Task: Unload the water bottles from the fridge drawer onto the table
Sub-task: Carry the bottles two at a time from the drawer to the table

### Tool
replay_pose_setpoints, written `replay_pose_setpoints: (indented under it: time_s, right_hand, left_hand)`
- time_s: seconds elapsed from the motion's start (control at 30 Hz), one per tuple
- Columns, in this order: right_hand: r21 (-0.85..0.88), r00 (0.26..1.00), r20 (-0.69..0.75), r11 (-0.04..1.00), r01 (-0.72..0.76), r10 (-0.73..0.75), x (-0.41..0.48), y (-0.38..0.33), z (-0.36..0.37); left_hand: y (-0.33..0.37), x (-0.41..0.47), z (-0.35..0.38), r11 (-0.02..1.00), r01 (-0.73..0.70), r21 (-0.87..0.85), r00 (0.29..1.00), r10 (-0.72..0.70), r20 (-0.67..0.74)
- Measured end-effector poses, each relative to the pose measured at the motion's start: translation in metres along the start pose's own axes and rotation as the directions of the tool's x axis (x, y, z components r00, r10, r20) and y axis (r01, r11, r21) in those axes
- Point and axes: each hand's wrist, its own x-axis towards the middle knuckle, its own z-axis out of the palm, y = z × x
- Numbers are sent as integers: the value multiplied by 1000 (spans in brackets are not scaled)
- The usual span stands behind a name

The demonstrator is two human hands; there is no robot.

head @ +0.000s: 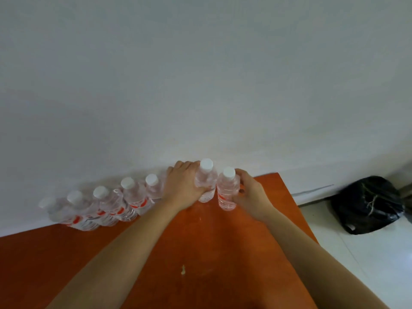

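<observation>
Water bottles (131,197): a row stands upright along the table's (200,253) back edge on its left part, with white caps and red labels. The far-left ones are blurred, so no exact count.

Two more stand upright further right on the same back edge, just beside each other and short of the table's right corner.
- Left hand (185,186) grips the first bottle (206,175), thumb across its front, fingers curled over toward the back.
- Right hand (249,192) grips the second bottle (226,188), fingers wrapped round its right side, thumb on the front.

Both bottles look seated on the table top. Can't tell whether they touch each other.

White wall (200,85) sits directly behind the table. There is a small pale stain (183,269) mid-table on the near side. A black plastic bag (367,206) lies on the floor (356,253), off the table's right side and well apart.
</observation>
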Motion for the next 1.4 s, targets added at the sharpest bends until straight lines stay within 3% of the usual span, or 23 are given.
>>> replay_pose_setpoints:
  time_s: [0.13,0.4,0.7,0.83,1.0,1.13,1.4]
  right_hand:
    - [-35,999,32,999,24,-22,37,9,15]
    - [-29,996,53,997,67,-66,74,32,38]
    - [-82,997,28,994,69,-67,56,7,31]
    - [-94,993,5,989,116,-116,41,-18,19]
    - [-138,966,-173,976,170,-193,-1,-63,3]
    - [-254,901,-343,950,184,-266,-54,-90,-8]
    - [-499,706,-608,866,14,-362,-185,-92,-64]
  left_hand:
    - [-14,19,9,979,40,198,999,-35,-31]
    - [-31,10,34,916,69,394,997,-56,-43]
    - [-18,2,20,956,103,274,992,-117,35]
    - [-17,-24,-3,977,72,202,997,-65,-40]
    - [-18,-67,-47,990,29,139,970,5,-242]
    - [-15,-98,-79,993,-45,112,924,84,-373]
    - [94,-117,-103,959,-284,12,890,269,-368]
